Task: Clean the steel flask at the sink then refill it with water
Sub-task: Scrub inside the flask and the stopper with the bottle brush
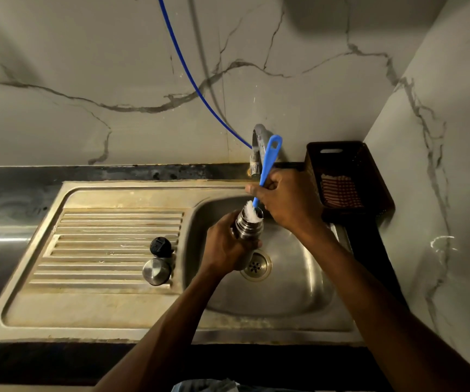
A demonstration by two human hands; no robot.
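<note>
Over sink (132,193), left hand (225,247) grips steel flask (246,226); right hand (287,199) grips blue brush (267,162).

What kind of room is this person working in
Most likely a home kitchen: a steel sink with a ribbed drainboard set in a dark counter, a tap on a marble-look wall, and a flask being scrubbed with a bottle brush.

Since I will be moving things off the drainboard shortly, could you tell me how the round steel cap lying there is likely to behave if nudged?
The steel cap looks smooth and polished, so it may be slippery, especially if wet. Its round shape suggests that it could roll if tipped on edge. It rests across the drainboard ribs near the basin edge, so a push might send it sliding into the sink.
</note>
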